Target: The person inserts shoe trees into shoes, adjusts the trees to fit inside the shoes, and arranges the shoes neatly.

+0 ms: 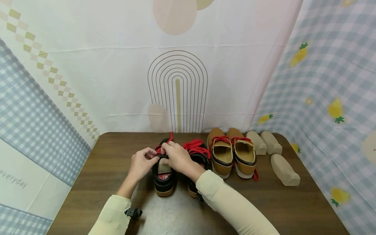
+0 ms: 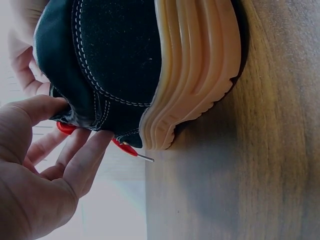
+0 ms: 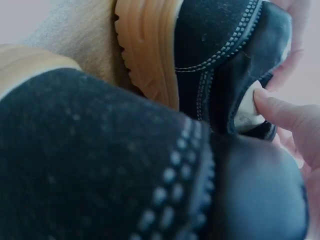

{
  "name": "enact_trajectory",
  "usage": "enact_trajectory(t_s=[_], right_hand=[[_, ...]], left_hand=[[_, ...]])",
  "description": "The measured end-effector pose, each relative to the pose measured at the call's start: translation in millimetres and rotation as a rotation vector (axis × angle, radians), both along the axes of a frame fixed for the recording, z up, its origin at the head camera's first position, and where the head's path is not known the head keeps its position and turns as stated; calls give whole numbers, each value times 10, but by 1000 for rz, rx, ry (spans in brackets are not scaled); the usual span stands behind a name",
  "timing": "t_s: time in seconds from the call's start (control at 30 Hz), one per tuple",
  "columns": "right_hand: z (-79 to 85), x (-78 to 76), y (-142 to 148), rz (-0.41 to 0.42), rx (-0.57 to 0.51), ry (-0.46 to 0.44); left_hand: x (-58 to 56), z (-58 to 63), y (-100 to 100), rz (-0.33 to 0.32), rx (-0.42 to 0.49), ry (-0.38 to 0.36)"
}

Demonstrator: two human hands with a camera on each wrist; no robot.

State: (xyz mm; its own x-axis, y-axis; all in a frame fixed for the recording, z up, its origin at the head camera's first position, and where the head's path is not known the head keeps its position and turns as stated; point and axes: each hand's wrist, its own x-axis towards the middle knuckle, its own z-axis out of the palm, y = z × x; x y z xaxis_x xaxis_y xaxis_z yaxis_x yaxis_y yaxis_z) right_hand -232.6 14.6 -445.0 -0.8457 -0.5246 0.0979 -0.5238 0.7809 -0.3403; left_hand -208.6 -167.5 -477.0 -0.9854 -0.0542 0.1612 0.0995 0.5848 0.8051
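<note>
Black shoe [image 1: 164, 188] stands left of the middle of the table [image 1: 113, 169], form [image 1: 164, 167] inside. Left hand [image 1: 143, 164] pinches its opening's edge beside the red lace [image 1: 171, 135]; right hand [image 1: 178, 158] grips near there, thumb against the form. Second black shoe [image 3: 100, 150] stands just right, then tan shoes [image 1: 246, 170], then three loose forms [image 1: 285, 169].

The right hand [image 3: 300, 125] rests its thumb on a beige form [image 3: 247, 111] in the opening of a far black shoe [image 3: 217, 45]; part of the left hand [image 3: 296, 52] shows beyond. A near black shoe [image 3: 95, 150], white-stitched and blurred, looms lower left.
</note>
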Motion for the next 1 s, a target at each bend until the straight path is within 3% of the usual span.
enact_trajectory(t_s=[0.33,0.6,1.0], right_hand=[[-70,7,-113,-31,197,119],[-108,24,-140,-22,244,227],[-103,27,-127,-21,238,192]], left_hand=[[12,6,4,1,-20,-3],[9,26,-9,-21,-25,-5],[16,39,-12,-22,-25,-12]])
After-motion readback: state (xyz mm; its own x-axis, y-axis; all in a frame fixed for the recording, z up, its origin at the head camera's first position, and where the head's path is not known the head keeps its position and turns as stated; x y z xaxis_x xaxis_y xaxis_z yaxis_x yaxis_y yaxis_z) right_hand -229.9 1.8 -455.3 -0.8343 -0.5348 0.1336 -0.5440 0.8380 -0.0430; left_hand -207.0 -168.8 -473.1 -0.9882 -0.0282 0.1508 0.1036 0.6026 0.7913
